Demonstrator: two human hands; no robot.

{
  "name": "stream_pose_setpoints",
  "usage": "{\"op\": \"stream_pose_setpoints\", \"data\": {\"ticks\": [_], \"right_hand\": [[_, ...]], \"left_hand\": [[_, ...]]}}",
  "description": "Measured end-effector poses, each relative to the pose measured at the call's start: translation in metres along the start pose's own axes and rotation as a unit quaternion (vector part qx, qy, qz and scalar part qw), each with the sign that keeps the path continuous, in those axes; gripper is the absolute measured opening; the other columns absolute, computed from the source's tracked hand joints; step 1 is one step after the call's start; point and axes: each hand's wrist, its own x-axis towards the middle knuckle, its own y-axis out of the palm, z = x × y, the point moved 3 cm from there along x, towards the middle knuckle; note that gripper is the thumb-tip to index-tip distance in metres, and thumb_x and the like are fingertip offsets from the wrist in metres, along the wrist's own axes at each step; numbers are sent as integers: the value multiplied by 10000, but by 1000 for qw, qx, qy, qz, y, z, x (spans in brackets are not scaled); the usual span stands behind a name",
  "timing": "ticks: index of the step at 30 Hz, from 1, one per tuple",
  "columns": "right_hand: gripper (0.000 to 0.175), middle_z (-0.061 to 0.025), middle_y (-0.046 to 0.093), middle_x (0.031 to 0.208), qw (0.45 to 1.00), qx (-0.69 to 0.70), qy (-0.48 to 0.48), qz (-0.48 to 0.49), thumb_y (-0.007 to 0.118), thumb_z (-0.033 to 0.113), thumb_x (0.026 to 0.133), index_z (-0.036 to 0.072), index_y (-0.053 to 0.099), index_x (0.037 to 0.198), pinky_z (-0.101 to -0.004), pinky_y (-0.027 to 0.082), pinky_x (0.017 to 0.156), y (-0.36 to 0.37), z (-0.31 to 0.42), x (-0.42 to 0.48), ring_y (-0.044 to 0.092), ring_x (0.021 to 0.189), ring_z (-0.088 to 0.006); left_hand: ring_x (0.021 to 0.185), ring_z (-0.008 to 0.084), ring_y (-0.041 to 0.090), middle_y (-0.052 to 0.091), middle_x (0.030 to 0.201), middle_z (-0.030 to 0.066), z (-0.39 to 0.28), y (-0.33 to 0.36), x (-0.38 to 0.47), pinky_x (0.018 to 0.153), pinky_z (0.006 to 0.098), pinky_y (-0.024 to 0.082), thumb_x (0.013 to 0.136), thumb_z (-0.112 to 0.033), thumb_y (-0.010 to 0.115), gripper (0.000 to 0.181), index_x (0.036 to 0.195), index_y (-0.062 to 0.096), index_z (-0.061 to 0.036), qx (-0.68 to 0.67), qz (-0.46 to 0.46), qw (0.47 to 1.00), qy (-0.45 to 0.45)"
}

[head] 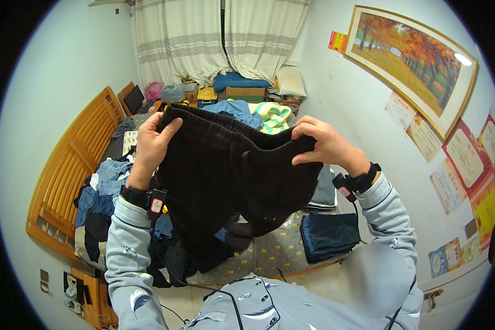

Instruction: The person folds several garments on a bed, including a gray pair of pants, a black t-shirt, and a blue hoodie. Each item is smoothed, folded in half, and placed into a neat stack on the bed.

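Note:
A pair of black trousers (206, 169) hangs in front of me, held up by its elastic waistband. My left hand (154, 142) grips one end of the waistband, thumb on the near side. At the other end, my right hand (324, 144) pinches the band between thumb and fingers. The waist opening gapes a little between the hands, and a drawstring seems to hang at its middle. The legs droop over the bed, their lower ends blending with dark clothes behind. Below my right hand lies a folded stack of dark trousers (330, 235).
A bed with a grey patterned sheet (272, 251) spreads before me, its wooden headboard (78, 165) on the left. Loose jeans and dark clothes (103, 194) are heaped there. A blue garment (235, 111) and a striped blanket (272, 115) lie farther back. Cables run from my wrist straps.

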Motion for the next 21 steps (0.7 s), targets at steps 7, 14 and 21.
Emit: {"op": "stream_pose_setpoints", "data": {"ticks": [7, 14, 21], "right_hand": [[372, -122, 682, 874, 990, 80, 76, 86, 878, 275, 779, 31, 670, 968, -358, 528, 741, 13, -9, -30, 660, 807, -273], [339, -173, 552, 1088, 983, 118, 30, 140, 832, 200, 821, 32, 665, 1063, -416, 506, 800, 99, -13, -88, 598, 977, -356], [219, -93, 614, 913, 957, 248, 145, -43, 737, 211, 921, 11, 675, 988, -400, 491, 863, 149, -23, -116, 600, 854, -240]], "left_hand": [[822, 40, 530, 624, 887, -45, -14, 17, 7, 732, 209, 446, 996, -172, 695, 165, 980, 647, -15, -10, 36, 999, 16], [815, 36, 528, 624, 892, -46, -37, 50, 3, 726, 205, 442, 990, -150, 697, 148, 1002, 653, -9, -33, 58, 998, 10], [779, 24, 535, 613, 841, -57, -31, 57, 3, 694, 201, 450, 982, -141, 699, 140, 974, 657, -8, 9, 66, 998, 11]]}}
